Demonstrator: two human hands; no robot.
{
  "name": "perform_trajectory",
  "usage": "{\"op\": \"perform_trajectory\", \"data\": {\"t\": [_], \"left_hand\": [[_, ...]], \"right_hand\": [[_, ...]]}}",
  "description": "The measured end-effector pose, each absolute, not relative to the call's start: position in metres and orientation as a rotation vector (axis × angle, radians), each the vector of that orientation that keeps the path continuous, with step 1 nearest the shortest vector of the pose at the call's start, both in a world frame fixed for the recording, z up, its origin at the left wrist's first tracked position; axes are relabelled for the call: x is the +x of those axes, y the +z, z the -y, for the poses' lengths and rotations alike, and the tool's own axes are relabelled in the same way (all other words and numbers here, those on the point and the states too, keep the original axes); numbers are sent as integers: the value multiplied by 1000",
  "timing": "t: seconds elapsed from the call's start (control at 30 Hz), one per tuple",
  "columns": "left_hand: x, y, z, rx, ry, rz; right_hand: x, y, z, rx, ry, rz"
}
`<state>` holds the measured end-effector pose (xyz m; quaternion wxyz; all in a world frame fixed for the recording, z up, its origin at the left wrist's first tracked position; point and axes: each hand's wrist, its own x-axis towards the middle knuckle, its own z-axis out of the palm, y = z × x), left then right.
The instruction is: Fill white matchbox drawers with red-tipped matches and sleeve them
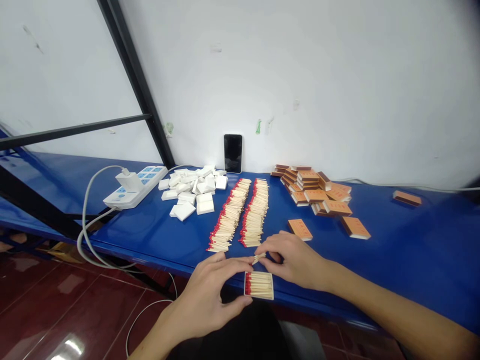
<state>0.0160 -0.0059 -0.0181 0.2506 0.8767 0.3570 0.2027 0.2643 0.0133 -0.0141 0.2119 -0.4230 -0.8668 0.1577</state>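
My left hand grips a small white matchbox tray at the table's front edge, its thumb by the tray's lower left corner. Red-headed matches lie side by side in the tray, heads to the left. Just above it, my right hand pinches a few matches between thumb and fingers. My left fingertips reach close to these matches; whether they touch is unclear. Beyond my hands, a left row of loose matches and a right row of loose matches run away from me on the blue table.
White trays are heaped at back left beside a power strip with a plug and cable. A phone leans on the wall. Orange-brown matchboxes are piled at back right, with single matchboxes around. A black frame rises left.
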Motion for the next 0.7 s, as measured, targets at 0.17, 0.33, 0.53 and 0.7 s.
{"op": "perform_trajectory", "data": {"t": [0.17,0.33,0.53,0.7], "left_hand": [[15,-18,7,2376,531,-995],[13,-19,7,2364,556,-1043],[13,-19,5,2342,584,-1015],[13,-14,5,2298,625,-967]], "right_hand": [[265,-15,-14,-1200,474,2403],[266,-13,-15,-1253,493,2421],[266,-9,-13,-1207,385,2514],[266,-11,-12,-1222,364,2531]]}}
